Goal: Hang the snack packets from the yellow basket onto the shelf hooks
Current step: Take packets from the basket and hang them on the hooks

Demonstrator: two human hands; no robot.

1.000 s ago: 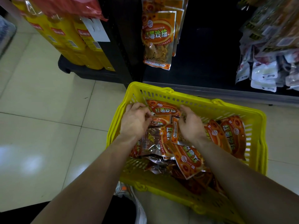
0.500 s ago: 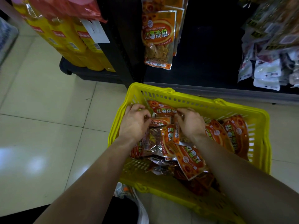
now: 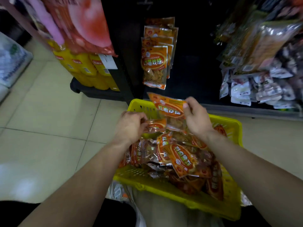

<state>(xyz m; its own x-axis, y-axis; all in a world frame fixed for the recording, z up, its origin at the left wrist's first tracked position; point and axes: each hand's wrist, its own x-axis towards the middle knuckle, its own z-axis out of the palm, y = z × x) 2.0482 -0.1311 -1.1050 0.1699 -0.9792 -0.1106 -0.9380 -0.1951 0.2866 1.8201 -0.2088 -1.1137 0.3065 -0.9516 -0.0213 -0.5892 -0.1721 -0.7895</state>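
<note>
- right hand (image 3: 196, 118) pinches an orange packet (image 3: 168, 107) by its right edge, above the far rim of the yellow basket (image 3: 164, 189);
- left hand (image 3: 129, 126) grips a second packet (image 3: 155, 126) just left of it;
- hung packets (image 3: 154, 66) dangle farther off, on the shelf

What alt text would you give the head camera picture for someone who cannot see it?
Two bare hands hold orange snack packets over a yellow basket full of more. The right hand pinches a raised packet, and the left hand grips a second packet just below it. Beyond, matching hanging packets line a dark shelf.
</note>
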